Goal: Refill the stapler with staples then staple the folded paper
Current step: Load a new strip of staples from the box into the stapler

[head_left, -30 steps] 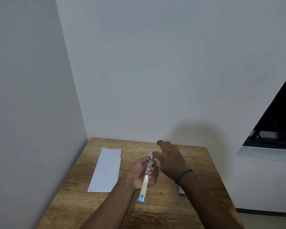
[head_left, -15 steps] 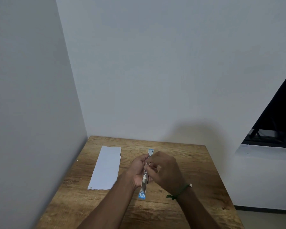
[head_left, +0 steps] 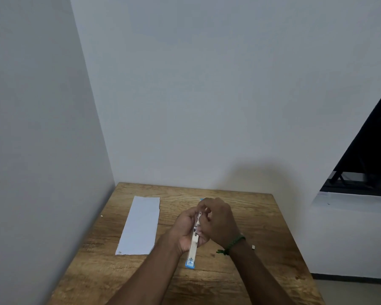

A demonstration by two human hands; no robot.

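From the head camera, the left hand (head_left: 186, 230) is wrapped around the middle of the opened stapler (head_left: 193, 243) above the table (head_left: 262, 234), while the right hand (head_left: 218, 221) pinches narrowly at its metal channel; whether staples are between those fingertips cannot be told. The stapler looks light, stiff and slick, best gripped by its sides, and the folded paper (head_left: 141, 225), thin and floppy, lies flat to the left.

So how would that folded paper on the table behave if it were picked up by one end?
The folded paper lies flat and thin on the table, so it probably weighs little and droops. Its edge looks flush, likely hard to pinch without sliding.
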